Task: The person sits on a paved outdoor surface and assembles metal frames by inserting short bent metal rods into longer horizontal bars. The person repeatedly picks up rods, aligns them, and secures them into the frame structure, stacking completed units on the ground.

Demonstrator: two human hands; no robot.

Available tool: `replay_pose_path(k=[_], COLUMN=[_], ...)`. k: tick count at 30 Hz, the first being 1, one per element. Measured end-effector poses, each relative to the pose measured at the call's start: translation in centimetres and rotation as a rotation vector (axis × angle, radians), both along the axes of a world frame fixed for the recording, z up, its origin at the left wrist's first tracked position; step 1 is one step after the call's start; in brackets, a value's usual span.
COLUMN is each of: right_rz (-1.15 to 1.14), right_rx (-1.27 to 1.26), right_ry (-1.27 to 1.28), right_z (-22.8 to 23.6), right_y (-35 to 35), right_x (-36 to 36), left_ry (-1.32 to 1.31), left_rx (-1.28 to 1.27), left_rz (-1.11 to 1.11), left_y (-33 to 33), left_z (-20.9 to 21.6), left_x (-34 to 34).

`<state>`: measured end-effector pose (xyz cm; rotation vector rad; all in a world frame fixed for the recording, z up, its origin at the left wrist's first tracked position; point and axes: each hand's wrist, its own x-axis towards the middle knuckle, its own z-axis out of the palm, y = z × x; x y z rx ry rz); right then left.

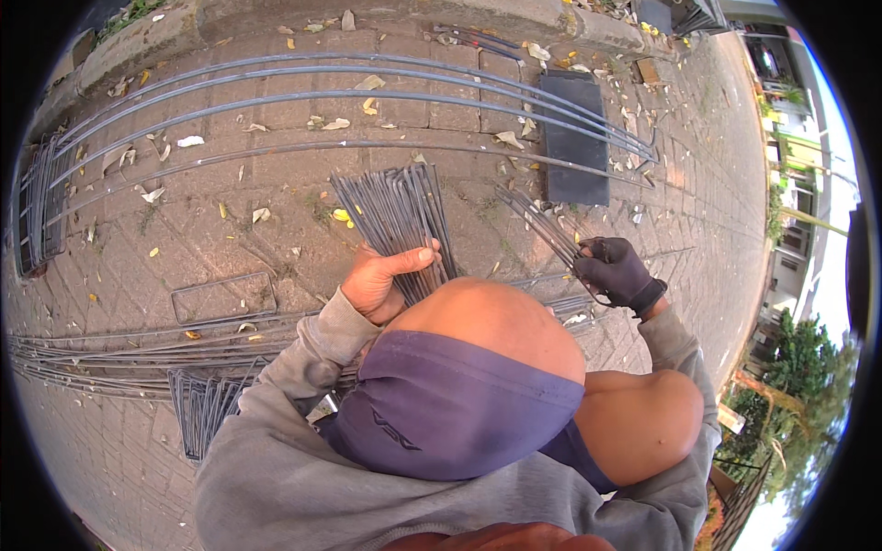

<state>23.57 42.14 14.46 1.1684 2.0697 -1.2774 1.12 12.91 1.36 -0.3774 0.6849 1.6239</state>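
Observation:
My bare left hand [381,280] grips a thick bundle of steel stirrups [395,207], its thumb pressed across them. They fan out slightly over the paving, and their lower ends are hidden behind my knee. To the right, my right hand [620,273] wears a black glove with its fingers closed round a few thin steel stirrups [540,225]. These point away toward the upper left, apart from the bundle. My bent knees lie between the two hands and this side of them.
Long steel bars [322,69] stretch across the brick paving, their right ends over a dark flat plate [577,147]. Stacked stirrups [41,202] stand far left, more stirrups [197,418] lower left. Long rods [110,354] lie beside me. A kerb [138,46] runs behind.

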Motion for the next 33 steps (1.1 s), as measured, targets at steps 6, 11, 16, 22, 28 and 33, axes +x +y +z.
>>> replay_pose_path(k=[6, 11, 16, 22, 28, 33], right_rz=[-0.231, 0.009, 0.453, 0.897, 0.343, -0.219], right_rx=[-0.082, 0.026, 0.247, 0.580, 0.488, 0.125], right_ry=[-0.008, -0.060, 0.104, 0.040, 0.502, 1.086], right_z=[4.4, 4.5, -1.4, -10.2, -5.8, 2.3], right_y=[0.7, 4.3, 7.2, 7.9, 12.9, 16.7], right_x=[1.8, 3.0, 7.2, 13.2, 13.7, 10.2], left_ry=[0.018, 0.211, 0.255, 0.605, 0.781, 0.851], left_rx=[0.016, -0.128, -0.101, -0.227, -0.015, -0.006], left_rz=[0.105, 0.261, 0.388, 0.387, 0.028, -0.190], left_y=[-1.9, -4.9, -5.3, 2.3, 18.9, 34.0], left_z=[-0.3, -0.2, 2.7, 10.3, 19.0, 22.9], left_x=[-2.5, -3.5, -4.4, -5.5, -3.1, 4.9])
